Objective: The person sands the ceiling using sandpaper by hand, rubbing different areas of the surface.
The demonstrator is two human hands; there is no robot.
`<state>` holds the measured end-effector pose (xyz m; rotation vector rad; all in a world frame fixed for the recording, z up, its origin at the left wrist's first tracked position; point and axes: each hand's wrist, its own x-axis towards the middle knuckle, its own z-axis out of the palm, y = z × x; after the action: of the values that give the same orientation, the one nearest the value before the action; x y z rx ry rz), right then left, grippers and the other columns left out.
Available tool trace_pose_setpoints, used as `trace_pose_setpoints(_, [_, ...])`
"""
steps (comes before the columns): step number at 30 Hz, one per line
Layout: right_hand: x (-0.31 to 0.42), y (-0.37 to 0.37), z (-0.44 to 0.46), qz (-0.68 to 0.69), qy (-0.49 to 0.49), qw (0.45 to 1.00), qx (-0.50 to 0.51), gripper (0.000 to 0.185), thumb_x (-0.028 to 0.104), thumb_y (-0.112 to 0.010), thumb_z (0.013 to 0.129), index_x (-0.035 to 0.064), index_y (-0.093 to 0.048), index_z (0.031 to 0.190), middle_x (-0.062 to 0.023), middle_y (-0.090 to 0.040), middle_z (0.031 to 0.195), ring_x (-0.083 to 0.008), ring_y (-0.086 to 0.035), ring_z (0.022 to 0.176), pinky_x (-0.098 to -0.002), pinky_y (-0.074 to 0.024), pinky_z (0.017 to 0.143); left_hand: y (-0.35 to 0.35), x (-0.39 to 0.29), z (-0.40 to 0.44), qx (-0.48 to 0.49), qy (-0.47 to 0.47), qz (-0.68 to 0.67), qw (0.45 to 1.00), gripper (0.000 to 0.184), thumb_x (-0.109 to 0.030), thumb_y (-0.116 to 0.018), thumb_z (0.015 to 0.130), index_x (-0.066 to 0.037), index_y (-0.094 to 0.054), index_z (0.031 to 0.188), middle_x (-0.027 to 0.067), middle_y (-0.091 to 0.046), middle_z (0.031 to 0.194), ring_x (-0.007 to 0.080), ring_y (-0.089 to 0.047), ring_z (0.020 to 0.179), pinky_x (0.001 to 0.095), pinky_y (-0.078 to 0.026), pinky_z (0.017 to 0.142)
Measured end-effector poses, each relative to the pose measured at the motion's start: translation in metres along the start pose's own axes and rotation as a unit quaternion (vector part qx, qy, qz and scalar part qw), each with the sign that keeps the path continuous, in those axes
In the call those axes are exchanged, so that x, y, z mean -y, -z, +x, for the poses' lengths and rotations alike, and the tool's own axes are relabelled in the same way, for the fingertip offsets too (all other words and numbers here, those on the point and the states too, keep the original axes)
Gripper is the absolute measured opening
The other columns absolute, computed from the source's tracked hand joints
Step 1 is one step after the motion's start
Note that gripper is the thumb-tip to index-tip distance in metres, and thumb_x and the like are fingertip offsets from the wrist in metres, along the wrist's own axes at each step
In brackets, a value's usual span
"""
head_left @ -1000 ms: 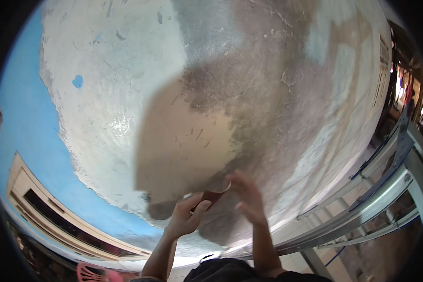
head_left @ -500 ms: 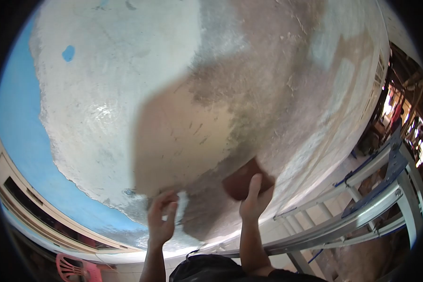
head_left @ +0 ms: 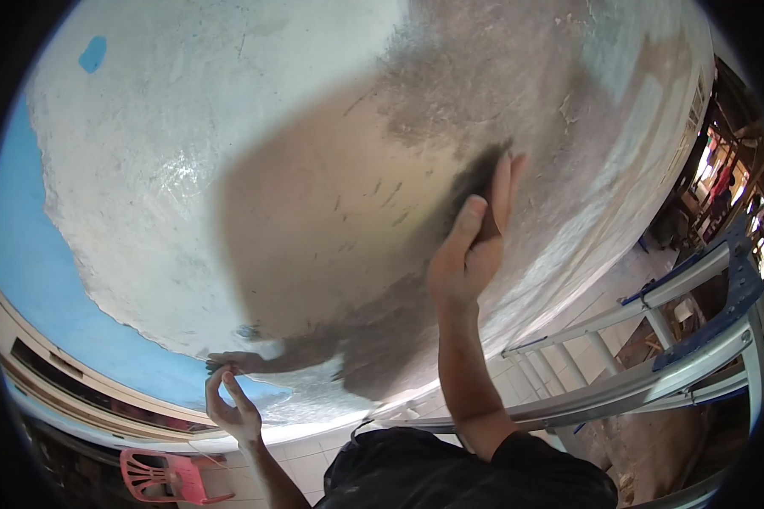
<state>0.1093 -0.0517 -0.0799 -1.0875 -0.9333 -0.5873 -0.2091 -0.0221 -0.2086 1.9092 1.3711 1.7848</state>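
A wall with a whitish-grey, patchy surface [head_left: 306, 51] fills most of the view. My right hand [head_left: 471, 246] is raised against its darker, rough part, fingers pointing up. Between thumb and fingers it grips a reddish-brown sheet that looks like sandpaper [head_left: 489, 222]; most of the sheet is hidden by the hand. Lower left, my left hand [head_left: 234, 411] is close to the wall's blue painted part [head_left: 170, 360], fingers bent with a gap to the thumb and nothing visible in it. Whether its fingertips touch the wall, I cannot tell.
An aluminium ladder [head_left: 586, 365] with a blue top bracket stands to my right. A pink plastic chair [head_left: 174, 477] is on the tiled floor at lower left. A framed opening [head_left: 51, 360] runs along the left. Shadows of my head and arm fall on the wall.
My right hand has moved up the wall with the sheet, which is now turned nearly edge-on. My left hand has shifted down and left. The view has tilted slightly.
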Motion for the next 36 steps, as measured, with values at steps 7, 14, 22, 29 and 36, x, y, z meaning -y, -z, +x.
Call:
trace_pose_setpoints(7, [0.010,-0.023,0.021,-0.179,0.127,0.973,0.074,0.056,0.025,-0.027,0.099,-0.0109,-0.018,0.142,-0.0308,-0.014,0.148,-0.0452,-0.011,0.139,-0.0557,-0.0052,0.110,-0.017,0.015,0.030,-0.093,-0.212,0.030,0.972,0.017,-0.014,-0.052,0.091,0.001,-0.058,0.085,0.0119,-0.059,0.078,0.0252,-0.049,0.075,0.0367,-0.041,0.069])
trace_pose_setpoints(14, [0.007,-0.020,-0.002,-0.184,0.185,0.961,0.092,0.056,0.029,-0.041,0.094,-0.0100,-0.037,0.134,-0.0294,-0.034,0.141,-0.0425,-0.030,0.133,-0.0538,-0.0179,0.108,-0.055,0.045,0.032,-0.271,-0.245,0.044,0.930,0.033,-0.028,-0.048,0.092,-0.004,-0.047,0.070,0.0072,-0.044,0.070,0.0239,-0.041,0.073,0.0378,-0.037,0.068])
trace_pose_setpoints(22, [0.030,-0.018,0.043,-0.166,0.225,0.953,0.119,0.053,0.024,-0.048,0.090,-0.0044,-0.040,0.134,-0.0230,-0.036,0.142,-0.0354,-0.035,0.132,-0.0507,-0.0248,0.107,-0.054,0.046,0.031,-0.252,-0.240,0.047,0.936,0.032,-0.026,-0.046,0.092,-0.003,-0.044,0.070,0.0078,-0.041,0.070,0.0241,-0.041,0.074,0.0380,-0.036,0.066])
trace_pose_setpoints(29, [0.015,-0.013,0.010,-0.182,0.233,0.945,0.141,0.051,0.026,-0.047,0.090,-0.0042,-0.044,0.132,-0.0224,-0.041,0.139,-0.0350,-0.039,0.129,-0.0493,-0.0258,0.106,-0.055,0.042,0.033,-0.257,-0.254,0.042,0.931,0.029,-0.023,-0.045,0.092,-0.004,-0.045,0.070,0.0089,-0.040,0.069,0.0253,-0.040,0.073,0.0396,-0.034,0.066])
trace_pose_setpoints(36, [0.020,-0.018,0.013,-0.174,0.177,0.964,0.095,0.050,0.028,-0.041,0.093,-0.0042,-0.044,0.131,-0.0232,-0.041,0.138,-0.0366,-0.037,0.130,-0.0507,-0.0241,0.107,-0.053,0.034,0.031,-0.249,-0.203,0.028,0.947,0.029,-0.022,-0.044,0.090,-0.006,-0.043,0.067,0.0059,-0.040,0.067,0.0221,-0.040,0.073,0.0364,-0.034,0.065])
